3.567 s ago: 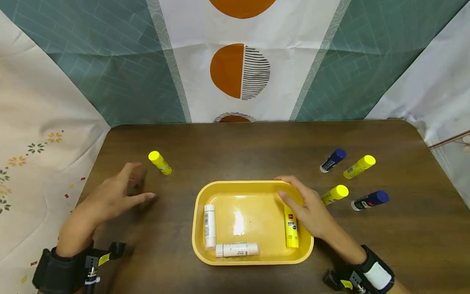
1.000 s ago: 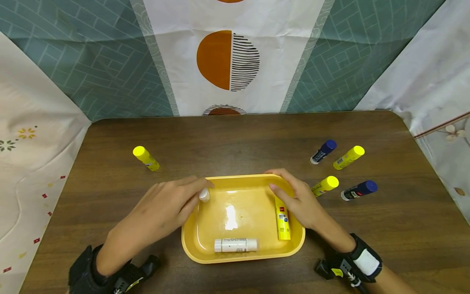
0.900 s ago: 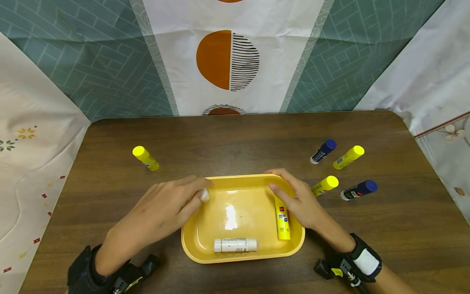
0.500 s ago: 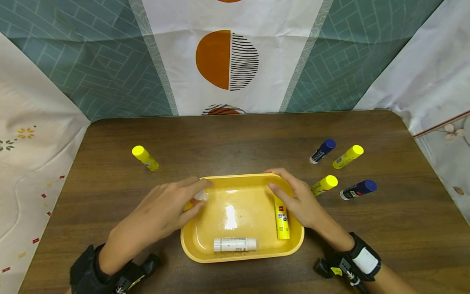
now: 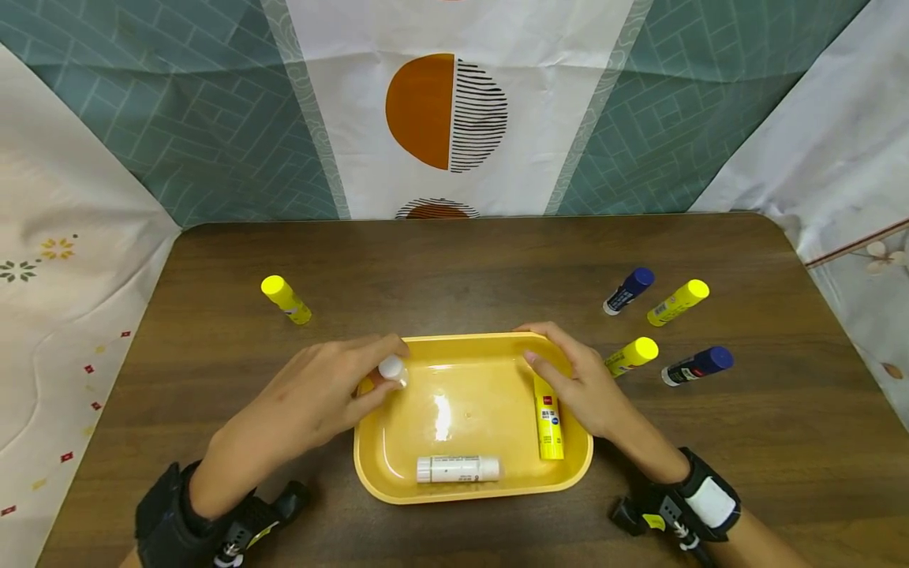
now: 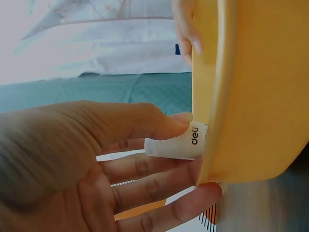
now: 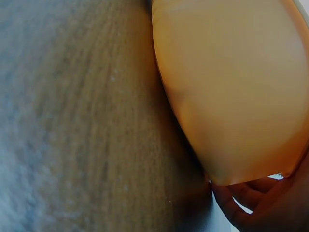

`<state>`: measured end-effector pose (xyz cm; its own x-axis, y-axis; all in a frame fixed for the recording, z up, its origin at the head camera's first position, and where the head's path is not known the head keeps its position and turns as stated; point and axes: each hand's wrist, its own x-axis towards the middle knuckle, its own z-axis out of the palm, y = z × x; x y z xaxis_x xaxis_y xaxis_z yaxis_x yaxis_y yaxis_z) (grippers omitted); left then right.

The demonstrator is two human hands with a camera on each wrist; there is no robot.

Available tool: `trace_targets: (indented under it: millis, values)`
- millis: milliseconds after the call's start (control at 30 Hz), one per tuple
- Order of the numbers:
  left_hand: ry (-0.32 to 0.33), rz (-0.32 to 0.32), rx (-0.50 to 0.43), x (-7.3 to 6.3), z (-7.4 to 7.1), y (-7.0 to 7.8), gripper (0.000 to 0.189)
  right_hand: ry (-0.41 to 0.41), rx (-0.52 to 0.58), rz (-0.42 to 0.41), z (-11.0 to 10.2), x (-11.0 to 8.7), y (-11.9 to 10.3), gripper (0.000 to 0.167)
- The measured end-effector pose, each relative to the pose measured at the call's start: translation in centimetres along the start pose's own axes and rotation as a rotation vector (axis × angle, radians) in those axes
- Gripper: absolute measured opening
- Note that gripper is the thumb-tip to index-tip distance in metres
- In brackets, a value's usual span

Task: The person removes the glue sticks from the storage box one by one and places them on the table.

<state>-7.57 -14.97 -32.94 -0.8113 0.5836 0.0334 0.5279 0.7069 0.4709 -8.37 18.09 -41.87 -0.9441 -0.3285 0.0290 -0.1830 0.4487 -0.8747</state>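
My left hand (image 5: 312, 394) is at the back left corner of the yellow tray (image 5: 472, 497). Its thumb and fingers pinch a white glue stick (image 5: 392, 368), whose end faces up in the head view. In the left wrist view, the glue stick (image 6: 176, 145) carries dark lettering and pokes up above the tray's rim. My right hand (image 5: 585, 386) grips the tray's back right corner, thumb inside and fingers outside the wall. Beneath that thumb a yellow glue stick (image 5: 550, 426) lies in the tray. Another white glue stick (image 5: 458, 469) lies along the front wall.
Beyond the tray's left side, a yellow glue stick (image 5: 286, 300) is on the brown table (image 5: 440, 276). To the right are two blue-capped glue sticks (image 5: 628, 291) (image 5: 697, 366) and two yellow glue sticks (image 5: 678, 303) (image 5: 631, 357). A patterned cloth (image 5: 596, 47) hangs behind.
My left hand has come from the table's left side to the tray and taken hold of the white glue stick lying there, tipping it upright. My right hand stays on the tray.
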Motion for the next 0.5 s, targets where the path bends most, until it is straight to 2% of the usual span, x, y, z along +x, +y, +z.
trace_targets:
  millis: [333,400,500]
  values:
    - [0.001,0.020,0.029,-0.01,-0.26,0.07,0.023,-0.008,-0.005,0.006,-0.15,0.03,-0.16,0.030]
    - [0.002,0.023,0.032,-0.14,-0.34,0.12,0.023,-0.037,0.016,0.018,-0.30,0.08,-0.19,0.032]
    - [0.010,0.025,0.046,-0.37,-0.53,0.25,0.024,-0.135,0.115,0.063,-1.02,0.32,-0.05,0.035]
